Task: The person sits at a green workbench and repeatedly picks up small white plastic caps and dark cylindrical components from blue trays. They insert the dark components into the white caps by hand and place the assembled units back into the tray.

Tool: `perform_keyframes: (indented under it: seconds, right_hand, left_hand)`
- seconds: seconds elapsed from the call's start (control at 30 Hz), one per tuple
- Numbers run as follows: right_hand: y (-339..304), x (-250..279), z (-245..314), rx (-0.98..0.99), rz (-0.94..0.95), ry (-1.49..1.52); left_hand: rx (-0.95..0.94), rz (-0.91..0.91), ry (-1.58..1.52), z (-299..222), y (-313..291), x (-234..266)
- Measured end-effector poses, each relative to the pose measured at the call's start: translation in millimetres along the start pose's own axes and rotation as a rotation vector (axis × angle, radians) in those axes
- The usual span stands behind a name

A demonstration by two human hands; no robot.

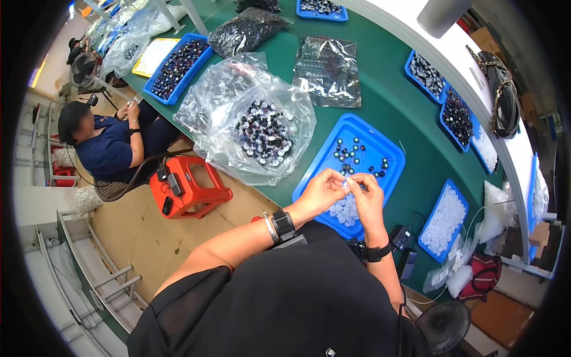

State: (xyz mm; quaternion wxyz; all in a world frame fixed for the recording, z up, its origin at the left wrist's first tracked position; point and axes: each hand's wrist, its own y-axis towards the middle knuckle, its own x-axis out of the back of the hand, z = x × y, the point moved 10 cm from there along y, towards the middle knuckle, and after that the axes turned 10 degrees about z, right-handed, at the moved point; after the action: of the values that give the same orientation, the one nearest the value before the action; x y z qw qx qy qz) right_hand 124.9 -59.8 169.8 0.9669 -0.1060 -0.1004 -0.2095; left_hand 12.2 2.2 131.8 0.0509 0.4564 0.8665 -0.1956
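Note:
Over a blue tray (386, 156), my left hand (321, 193) and my right hand (369, 202) meet with their fingertips pinched together. Between them is a small white piece (347, 184), partly hidden by the fingers; its exact shape is too small to make out. Under my hands, a heap of white translucent pieces (344, 213) fills the near part of the tray. Farther back in the same tray lie several small dark, shiny round caps (345, 156), some greenish on top.
Left of the tray, an open clear bag (264, 134) holds many dark and clear caps. A flat plastic package (327, 71) lies behind. Blue trays of white pieces (444, 220) and dark caps (457, 119) stand right. Another person (110, 140) sits left, beyond a red stool (190, 184).

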Motion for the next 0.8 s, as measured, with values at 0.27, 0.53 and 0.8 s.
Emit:
perform_keyframes:
  seconds: [0.27,0.53,0.8]
  right_hand:
    - [-8,1,28,0.092,-0.007,-0.178]
    - [-4,-4,-37,-0.195,0.04,0.478]
    - [-5,-11,-43,-0.276,0.077,0.553]
  left_hand:
    - [0.36,0.224,-0.758,40,-9,-28]
    - [-0.113,0.08,-0.087,-14,-1,-9]
    - [-0.094,0.076,0.05,-9,0,-8]
